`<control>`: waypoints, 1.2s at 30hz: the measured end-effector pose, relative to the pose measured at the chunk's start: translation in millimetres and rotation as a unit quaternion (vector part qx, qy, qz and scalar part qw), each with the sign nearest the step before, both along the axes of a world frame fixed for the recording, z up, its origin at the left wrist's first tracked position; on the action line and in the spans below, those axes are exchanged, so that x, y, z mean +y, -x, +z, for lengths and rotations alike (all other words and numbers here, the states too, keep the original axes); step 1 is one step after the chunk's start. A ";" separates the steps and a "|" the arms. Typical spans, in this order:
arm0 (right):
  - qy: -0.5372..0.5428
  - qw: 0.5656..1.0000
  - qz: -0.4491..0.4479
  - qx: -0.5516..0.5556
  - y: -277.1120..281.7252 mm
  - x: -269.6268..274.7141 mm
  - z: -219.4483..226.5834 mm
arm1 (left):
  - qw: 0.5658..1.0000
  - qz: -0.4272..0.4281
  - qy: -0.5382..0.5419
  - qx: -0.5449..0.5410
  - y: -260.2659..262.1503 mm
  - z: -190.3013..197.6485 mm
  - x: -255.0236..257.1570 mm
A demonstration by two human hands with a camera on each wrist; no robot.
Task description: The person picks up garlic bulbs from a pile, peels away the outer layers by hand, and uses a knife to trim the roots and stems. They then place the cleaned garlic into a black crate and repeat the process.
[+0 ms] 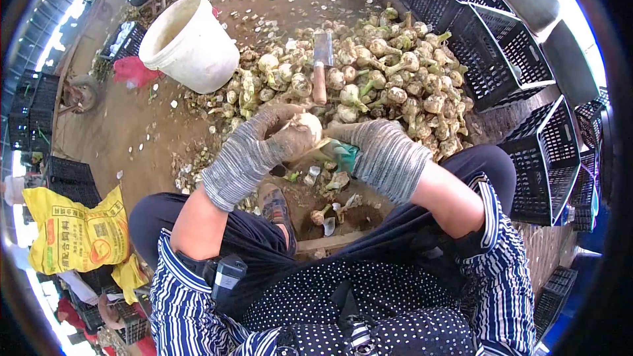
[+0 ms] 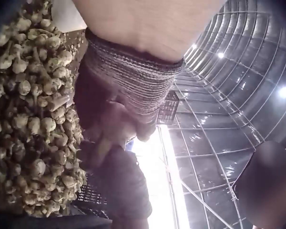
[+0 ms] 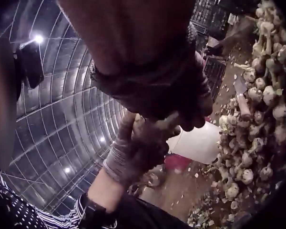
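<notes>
Grey knit gloves close on one pale bulb, held over the lap between both hands.

The left hand (image 1: 254, 151) cups the bulb (image 1: 302, 129) from its left side, fingers curled round it, so the bulb lies directly in that palm and just to the left of the right hand (image 1: 379, 151). The right hand comes in from the other side, fingers curled on a green-handled tool (image 1: 339, 155) whose tip meets the underside of the bulb. The bulb looks roundish; its long axis I cannot tell. Beyond the hands, on the earth floor, lie the heap of bulbs (image 1: 389, 86), a cleaver (image 1: 321, 66) and a white bucket (image 1: 188, 43).
</notes>
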State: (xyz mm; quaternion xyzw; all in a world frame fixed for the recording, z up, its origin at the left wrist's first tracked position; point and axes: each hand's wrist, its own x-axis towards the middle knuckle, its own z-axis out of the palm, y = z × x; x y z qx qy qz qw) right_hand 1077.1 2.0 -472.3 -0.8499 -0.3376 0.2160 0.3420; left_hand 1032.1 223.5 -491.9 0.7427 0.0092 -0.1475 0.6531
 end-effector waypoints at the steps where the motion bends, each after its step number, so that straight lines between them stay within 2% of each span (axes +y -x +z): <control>1: 0.026 0.998 0.021 0.056 -2.4 -1.2 6.2 | 1.000 0.001 0.001 0.003 1.3 -2.0 2.0; 3: 0.017 0.996 0.037 0.079 -6.4 -2.5 0.8 | 0.998 -0.053 -0.027 -0.012 4.2 -3.5 2.2; 4: 0.007 0.994 0.052 0.100 -6.8 -1.8 0.7 | 0.998 -0.053 -0.025 -0.008 6.1 0.0 1.3; 6: 0.006 0.993 0.052 0.104 -8.0 -5.1 4.4 | 0.994 -0.054 0.053 0.083 8.3 11.6 0.5; 7: -0.031 0.976 -0.033 0.214 -10.8 -4.5 3.9 | 0.992 -0.077 0.041 0.093 4.1 5.1 5.5; 8: -0.067 0.938 -0.117 0.318 -14.4 -4.0 3.9 | 0.992 -0.078 0.041 0.094 3.0 -2.0 9.0; 9: -0.075 0.913 -0.158 0.369 -20.2 -6.9 7.3 | 0.986 -0.087 0.086 0.109 2.5 -8.7 11.6; 10: -0.077 0.927 -0.155 0.333 -28.4 -10.7 -7.2 | 0.979 -0.097 0.130 0.123 1.5 -2.5 5.5; 11: -0.038 0.975 -0.119 0.186 -29.2 -11.8 -18.9 | 0.976 -0.091 0.146 0.130 5.4 9.9 0.5; 12: 0.003 0.996 -0.079 0.034 -29.5 -11.1 -26.5 | 0.977 -0.092 0.145 0.129 5.6 12.5 0.1; 13: 0.002 0.996 -0.079 0.033 -28.7 -10.3 -38.6 | 0.974 -0.062 0.179 0.122 6.2 14.3 0.7; 14: -0.048 0.992 -0.042 -0.106 -26.1 -9.3 -51.3 | 0.970 -0.030 0.213 0.116 7.5 16.5 1.9; 15: -0.096 0.965 -0.003 -0.243 -22.0 -4.6 -47.4 | 0.970 0.004 0.214 0.112 8.9 18.8 1.0; 16: -0.097 0.965 0.000 -0.243 -20.5 -4.6 -40.2 | 0.970 0.006 0.215 0.111 9.7 18.3 2.0; 17: -0.105 0.991 0.005 -0.082 -19.4 -7.4 -29.6 | 0.975 0.009 0.196 0.103 9.3 17.0 3.1; 18: -0.110 0.991 0.009 0.081 -17.4 -7.4 -19.4 | 0.979 0.011 0.178 0.096 8.3 15.6 3.9; 20: -0.151 0.984 0.006 0.098 -11.6 -5.4 -15.7 | 0.983 0.009 0.160 0.094 6.0 7.5 5.4; 22: -0.082 0.989 0.008 0.125 -3.3 0.9 1.3 | 0.988 0.009 0.125 0.093 3.8 -10.3 8.0; 23: -0.085 0.995 0.024 0.038 -1.3 1.9 -4.7 | 0.990 -0.001 0.103 0.092 1.7 -26.4 14.4; 26: -0.085 0.995 0.035 0.036 -1.8 4.6 -6.6 | 0.991 -0.039 0.099 0.076 6.4 -2.4 6.1; 27: -0.112 0.988 0.013 0.106 3.7 5.7 1.6 | 0.992 -0.038 0.100 0.074 7.2 -2.6 5.7; 28: -0.112 0.988 0.014 0.105 5.4 7.3 7.1 | 0.992 -0.028 0.103 0.072 7.8 -2.4 6.1; 30: -0.116 0.969 -0.020 0.217 6.7 9.2 12.7 | 0.992 -0.010 0.109 0.069 8.5 -1.4 5.1; 31: -0.128 0.973 0.015 0.189 5.8 5.7 9.4 | 0.992 0.031 0.106 0.067 12.4 1.3 1.5; 32: -0.128 0.974 0.015 0.188 6.7 6.1 9.3 | 0.992 0.031 0.106 0.066 14.4 5.2 0.8; 34: -0.184 0.960 0.036 0.209 8.1 6.2 11.5 | 0.985 0.009 0.145 0.096 14.7 11.9 0.8; 35: -0.169 0.963 0.059 0.200 7.7 5.3 11.6 | 0.973 -0.016 0.212 0.090 14.3 0.6 9.2; 36: -0.170 0.964 0.060 0.197 7.0 5.8 7.1 | 0.973 -0.016 0.211 0.088 14.9 7.7 5.8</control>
